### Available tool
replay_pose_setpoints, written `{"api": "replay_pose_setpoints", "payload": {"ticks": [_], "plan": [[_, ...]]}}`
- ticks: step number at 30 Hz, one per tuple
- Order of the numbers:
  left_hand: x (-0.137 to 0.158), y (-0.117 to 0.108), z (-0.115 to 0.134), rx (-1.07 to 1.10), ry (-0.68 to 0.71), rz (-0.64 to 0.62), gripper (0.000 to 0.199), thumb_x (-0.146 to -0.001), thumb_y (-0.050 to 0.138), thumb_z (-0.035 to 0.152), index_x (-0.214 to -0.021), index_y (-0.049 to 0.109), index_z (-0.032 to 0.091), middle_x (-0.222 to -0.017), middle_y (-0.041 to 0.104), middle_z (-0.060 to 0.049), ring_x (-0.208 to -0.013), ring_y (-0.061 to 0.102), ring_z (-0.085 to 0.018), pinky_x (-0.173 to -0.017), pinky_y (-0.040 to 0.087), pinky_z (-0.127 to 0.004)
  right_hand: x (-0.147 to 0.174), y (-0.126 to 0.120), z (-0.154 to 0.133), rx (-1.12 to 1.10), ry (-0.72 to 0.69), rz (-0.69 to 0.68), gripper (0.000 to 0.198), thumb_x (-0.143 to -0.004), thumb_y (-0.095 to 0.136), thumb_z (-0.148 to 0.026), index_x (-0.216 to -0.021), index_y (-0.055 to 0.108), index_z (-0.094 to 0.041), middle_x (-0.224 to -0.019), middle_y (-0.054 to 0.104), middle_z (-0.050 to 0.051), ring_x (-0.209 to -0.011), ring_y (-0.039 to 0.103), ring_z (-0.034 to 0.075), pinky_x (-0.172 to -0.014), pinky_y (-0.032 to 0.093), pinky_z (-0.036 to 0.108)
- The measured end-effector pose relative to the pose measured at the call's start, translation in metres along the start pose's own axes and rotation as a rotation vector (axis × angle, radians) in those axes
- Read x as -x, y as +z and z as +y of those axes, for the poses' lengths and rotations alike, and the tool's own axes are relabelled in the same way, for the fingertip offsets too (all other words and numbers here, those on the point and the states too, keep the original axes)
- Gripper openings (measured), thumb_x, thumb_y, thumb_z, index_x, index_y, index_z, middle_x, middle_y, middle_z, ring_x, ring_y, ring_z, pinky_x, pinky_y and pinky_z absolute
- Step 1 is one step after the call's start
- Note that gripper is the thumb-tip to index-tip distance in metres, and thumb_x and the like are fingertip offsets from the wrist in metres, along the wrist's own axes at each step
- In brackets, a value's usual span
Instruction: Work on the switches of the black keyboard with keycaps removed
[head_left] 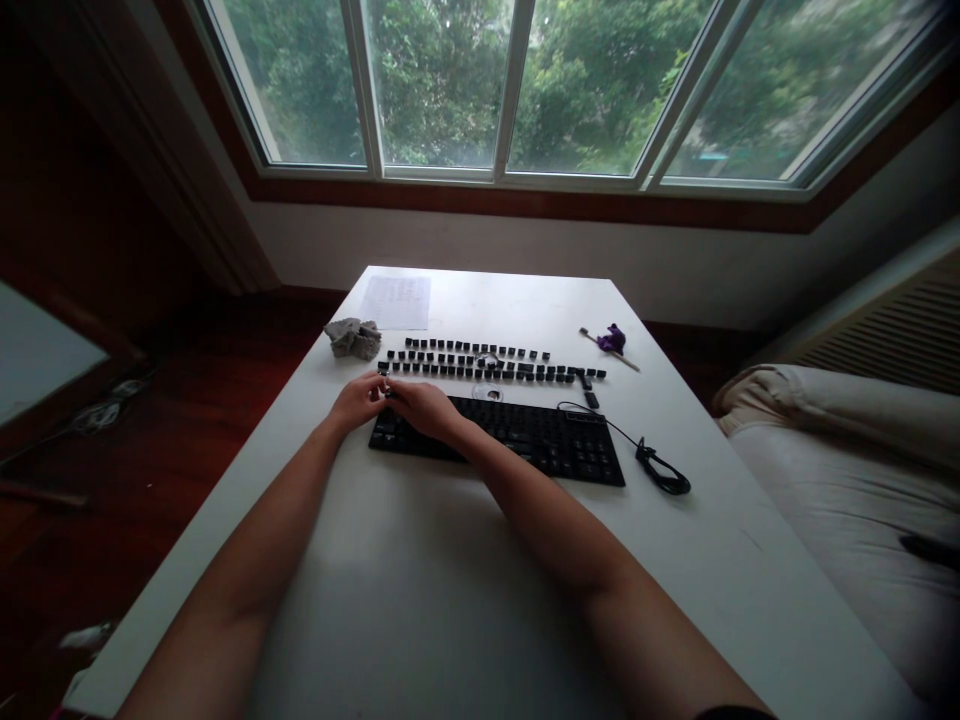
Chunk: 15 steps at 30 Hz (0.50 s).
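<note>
My left hand (pixel 358 402) and my right hand (pixel 424 408) meet above the upper left corner of a black keyboard (pixel 555 440). Their fingertips are pinched together around a small dark piece (pixel 388 392) that looks like a keycap; the fingers partly cover it. My right hand hides some of the keyboard's left side. Just beyond the hands, several rows of loose black keycaps (pixel 495 373) are laid out across the white table. Between the keycaps and the keyboard lies a small round clear dish (pixel 487 395) with something dark in it.
A crumpled grey cloth (pixel 354 339) sits left of the keycaps, and a printed paper sheet (pixel 397 302) lies behind. At right are a purple cloth (pixel 611 339), a thin brush (pixel 627 361) and a coiled black cable (pixel 664 472). A window (pixel 502 100) faces the table.
</note>
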<state>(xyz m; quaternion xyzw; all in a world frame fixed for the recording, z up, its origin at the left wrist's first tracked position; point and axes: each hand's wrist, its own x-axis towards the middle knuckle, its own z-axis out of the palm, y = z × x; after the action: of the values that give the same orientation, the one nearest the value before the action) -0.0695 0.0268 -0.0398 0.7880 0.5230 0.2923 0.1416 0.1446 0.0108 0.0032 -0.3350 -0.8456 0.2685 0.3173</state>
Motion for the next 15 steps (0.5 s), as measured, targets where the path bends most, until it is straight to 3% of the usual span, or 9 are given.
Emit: {"api": "replay_pose_setpoints", "payload": {"ticks": [4,8,12,15], "plan": [[0.0,-0.001,0.0,0.024,0.019,-0.009,0.031,-0.075,0.064,0.024,-0.104,0.072,0.022,-0.098,0.066,-0.003,-0.078,0.061,-0.017,-0.075,0.05,-0.029,0.005,0.0,-0.008,0.124,-0.052,-0.037,0.015,-0.095,0.058,-0.032,-0.104,0.068,-0.024,-0.103,0.073,0.007,-0.083,0.066,0.023,-0.07,0.04,0.027],[0.0,-0.003,0.003,0.048,0.019,-0.025,0.03,-0.079,0.062,0.028,-0.107,0.072,0.022,-0.097,0.066,-0.003,-0.075,0.06,-0.016,-0.072,0.049,-0.028,0.009,-0.007,-0.008,0.207,-0.103,-0.093,0.016,-0.092,0.059,-0.029,-0.102,0.068,-0.021,-0.095,0.073,0.007,-0.078,0.065,0.022,-0.066,0.037,0.027],[-0.001,-0.003,0.005,0.036,0.013,-0.033,0.029,-0.083,0.062,0.038,-0.105,0.072,0.021,-0.087,0.063,-0.002,-0.068,0.057,-0.015,-0.066,0.048,-0.027,0.012,-0.014,-0.004,0.162,-0.065,-0.055,0.03,-0.08,0.065,-0.02,-0.111,0.066,-0.023,-0.08,0.07,0.002,-0.069,0.06,0.019,-0.063,0.036,0.026],[-0.001,-0.001,0.003,0.028,0.011,-0.029,0.031,-0.082,0.061,0.036,-0.106,0.072,0.021,-0.089,0.065,-0.002,-0.071,0.058,-0.015,-0.067,0.048,-0.027,0.014,-0.015,-0.003,0.083,-0.109,-0.022,0.026,-0.083,0.062,-0.018,-0.108,0.067,-0.023,-0.088,0.07,0.002,-0.073,0.06,0.017,-0.068,0.038,0.025]]}}
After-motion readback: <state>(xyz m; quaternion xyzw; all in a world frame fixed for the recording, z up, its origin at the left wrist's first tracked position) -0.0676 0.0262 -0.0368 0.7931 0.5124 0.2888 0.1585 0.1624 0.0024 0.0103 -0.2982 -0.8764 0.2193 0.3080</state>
